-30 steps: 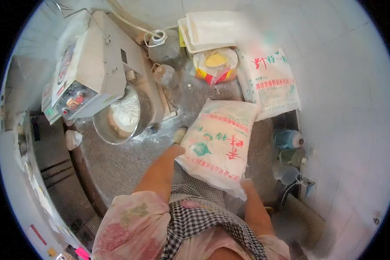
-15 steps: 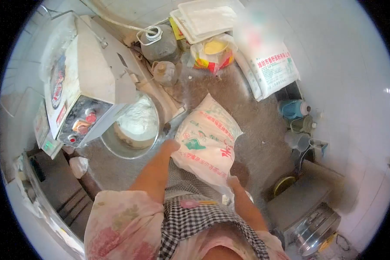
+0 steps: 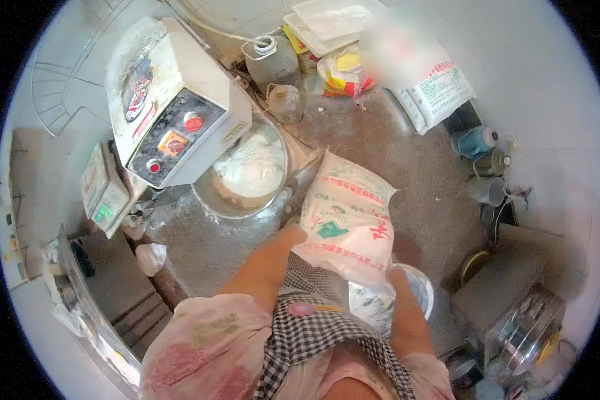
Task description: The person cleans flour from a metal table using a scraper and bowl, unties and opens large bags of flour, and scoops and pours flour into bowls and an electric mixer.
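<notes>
A white flour sack (image 3: 348, 223) with red print and a green logo is held in front of my body, tilted, its lower end toward my apron. My left hand (image 3: 292, 233) is closed on the sack's left side, fingers mostly hidden behind it. At the lower right corner my right hand (image 3: 397, 275) grips the sack, its fingers also out of sight. Under that lower end stands a round metal tub (image 3: 428, 293) with white stuff in it, partly covered by the sack and my right arm.
A mixing machine (image 3: 187, 127) stands at the left, its metal bowl (image 3: 210, 200) holding white flour. Beside it is a scale (image 3: 107, 193). Plastic jugs (image 3: 273, 63), trays (image 3: 333, 23) and another flour sack (image 3: 440, 100) line the back. Kettles (image 3: 475, 142) and a dark box (image 3: 497, 293) are at the right.
The view has shifted, so the machine and bowl show farther right and larger. The sack stays in both hands, and more of the metal tub beneath it now shows.
</notes>
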`<state>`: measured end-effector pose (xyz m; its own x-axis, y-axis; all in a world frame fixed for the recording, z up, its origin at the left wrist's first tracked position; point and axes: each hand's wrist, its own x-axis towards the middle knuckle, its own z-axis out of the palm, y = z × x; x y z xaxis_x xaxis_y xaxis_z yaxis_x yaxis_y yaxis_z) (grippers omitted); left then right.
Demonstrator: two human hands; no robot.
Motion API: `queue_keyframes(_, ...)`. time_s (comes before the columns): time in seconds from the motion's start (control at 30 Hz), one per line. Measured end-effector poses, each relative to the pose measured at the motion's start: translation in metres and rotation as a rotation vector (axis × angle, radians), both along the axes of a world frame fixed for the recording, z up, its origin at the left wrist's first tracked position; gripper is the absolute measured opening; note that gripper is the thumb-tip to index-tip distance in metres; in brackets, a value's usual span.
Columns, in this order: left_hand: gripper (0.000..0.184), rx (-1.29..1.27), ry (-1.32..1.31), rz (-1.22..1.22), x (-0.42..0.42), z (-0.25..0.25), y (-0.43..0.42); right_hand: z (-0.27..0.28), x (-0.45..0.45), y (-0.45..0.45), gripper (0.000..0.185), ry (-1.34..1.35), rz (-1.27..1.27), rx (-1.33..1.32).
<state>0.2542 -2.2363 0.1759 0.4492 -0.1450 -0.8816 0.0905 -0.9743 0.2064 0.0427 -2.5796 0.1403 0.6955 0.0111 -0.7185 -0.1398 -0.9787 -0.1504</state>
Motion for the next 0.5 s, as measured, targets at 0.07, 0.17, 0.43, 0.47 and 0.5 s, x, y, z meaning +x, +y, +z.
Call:
queue_keyframes(0.07,0.029,-0.057,0.036,-0.091,-0.009,0.003,0.018,0.009,-0.010,0.014,0.027,0.091,-0.087,-0.041)
queue_keyframes(0.17,0.030,-0.099,0.035,-0.049,-0.015,-0.001,0.065,0.024,-0.013,0.069,0.030,0.218,-0.187,-0.054)
queue_keyframes(0.43,0.035,0.112,0.076,0.017,-0.030,0.006,0.166,0.005,-0.118,0.249,0.040,0.209,-0.167,-0.032)
queue_keyframes(0.47,0.036,0.124,0.095,-0.011,-0.033,0.019,0.173,0.008,-0.126,0.274,0.041,0.203,-0.213,-0.016)
queue_keyframes(0.5,0.037,0.135,0.114,-0.039,-0.041,0.026,0.182,0.012,-0.135,0.298,0.043,0.196,-0.260,-0.001)
